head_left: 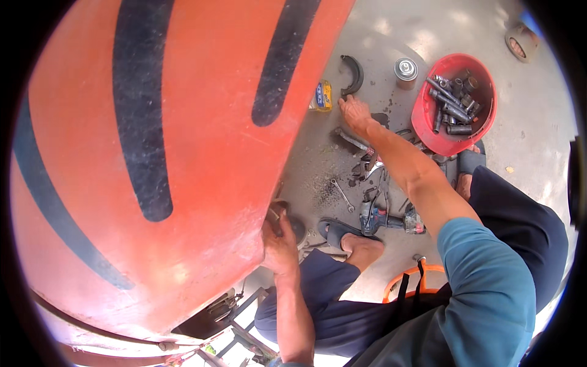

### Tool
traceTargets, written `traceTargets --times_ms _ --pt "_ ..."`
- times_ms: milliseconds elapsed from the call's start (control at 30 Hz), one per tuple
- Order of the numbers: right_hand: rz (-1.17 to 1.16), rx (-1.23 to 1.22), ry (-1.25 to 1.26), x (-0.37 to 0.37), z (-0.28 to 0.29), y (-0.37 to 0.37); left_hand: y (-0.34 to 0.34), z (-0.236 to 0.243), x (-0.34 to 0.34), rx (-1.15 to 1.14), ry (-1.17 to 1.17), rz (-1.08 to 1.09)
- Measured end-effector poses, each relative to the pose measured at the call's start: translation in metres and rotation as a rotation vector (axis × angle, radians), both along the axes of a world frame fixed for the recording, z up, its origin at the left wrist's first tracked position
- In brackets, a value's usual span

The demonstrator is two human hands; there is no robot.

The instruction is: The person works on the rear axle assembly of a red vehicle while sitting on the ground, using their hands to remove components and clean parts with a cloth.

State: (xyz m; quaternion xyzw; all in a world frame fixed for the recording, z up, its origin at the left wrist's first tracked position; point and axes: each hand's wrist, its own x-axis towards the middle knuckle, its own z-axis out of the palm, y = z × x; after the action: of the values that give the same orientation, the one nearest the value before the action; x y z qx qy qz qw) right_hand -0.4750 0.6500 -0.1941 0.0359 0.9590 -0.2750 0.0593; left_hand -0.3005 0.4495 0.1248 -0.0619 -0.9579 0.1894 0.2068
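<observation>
My right hand reaches out over the concrete, its fingertips closed at the lower end of a black curved brake shoe. Beside that hand stands a small yellow and blue package, partly hidden by the large orange panel. My left hand is at the panel's lower edge, against a round dark metal part. Its thumb and forefinger are stretched apart; the other fingers are mostly hidden. Under my right forearm lie a combination wrench, a cordless power tool and a hammer-like tool.
The orange panel with black stripes fills the left side. A red bowl-shaped container holds several sockets. A spray can stands near it. At the far right is another person's sandalled foot. Near my legs is an orange-framed seat.
</observation>
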Motion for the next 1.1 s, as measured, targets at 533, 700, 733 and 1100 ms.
traceTargets --times_ms 533,700,733,1100 --pt "-0.297 -1.832 -0.244 0.059 0.235 -0.081 0.006 0.034 0.005 0.151 -0.199 0.059" --pt "-0.171 -1.671 -0.204 0.046 0.233 -0.072 0.034 0.065 0.005 0.002 -0.316 0.06" --pt "-0.147 -1.642 -0.242 0.044 0.221 -0.071 0.042 0.072 0.001 -0.036 -0.306 -0.027" --pt "-0.2 -1.862 -0.561 0.077 0.189 -0.09 0.051 0.061 -0.033 -0.22 -0.374 -0.126"
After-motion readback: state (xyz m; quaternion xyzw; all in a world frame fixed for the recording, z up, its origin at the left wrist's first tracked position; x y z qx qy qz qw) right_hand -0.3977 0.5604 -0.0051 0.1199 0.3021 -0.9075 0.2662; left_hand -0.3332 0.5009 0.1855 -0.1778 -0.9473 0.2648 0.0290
